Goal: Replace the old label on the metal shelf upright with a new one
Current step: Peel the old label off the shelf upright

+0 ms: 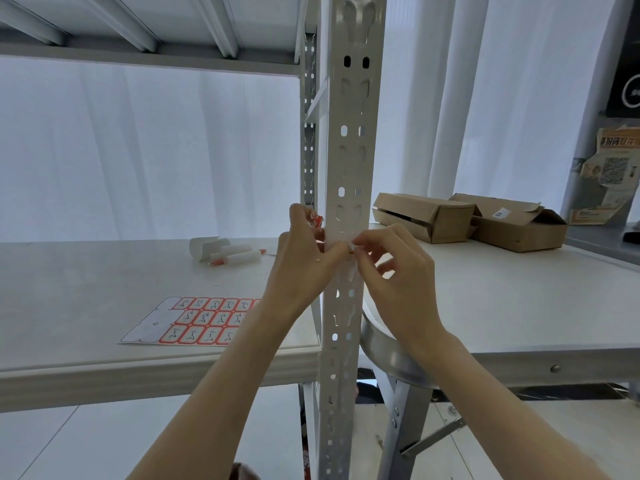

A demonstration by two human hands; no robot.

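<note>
Right hand (401, 271) pinches the red-edged label (352, 250) on the front face of the upright (349, 168). Left hand (304, 261), fingers curled, grips a crumpled label scrap (317, 220) just beside it. A label sheet (204, 322) lies on the shelf (86, 289) to the left. Cardboard boxes (426, 216) sit on the worktop (519, 299) beyond.

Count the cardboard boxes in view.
2. The left box lies on the table right of the upright; the right box sits beside it. None looks hidden.
</note>
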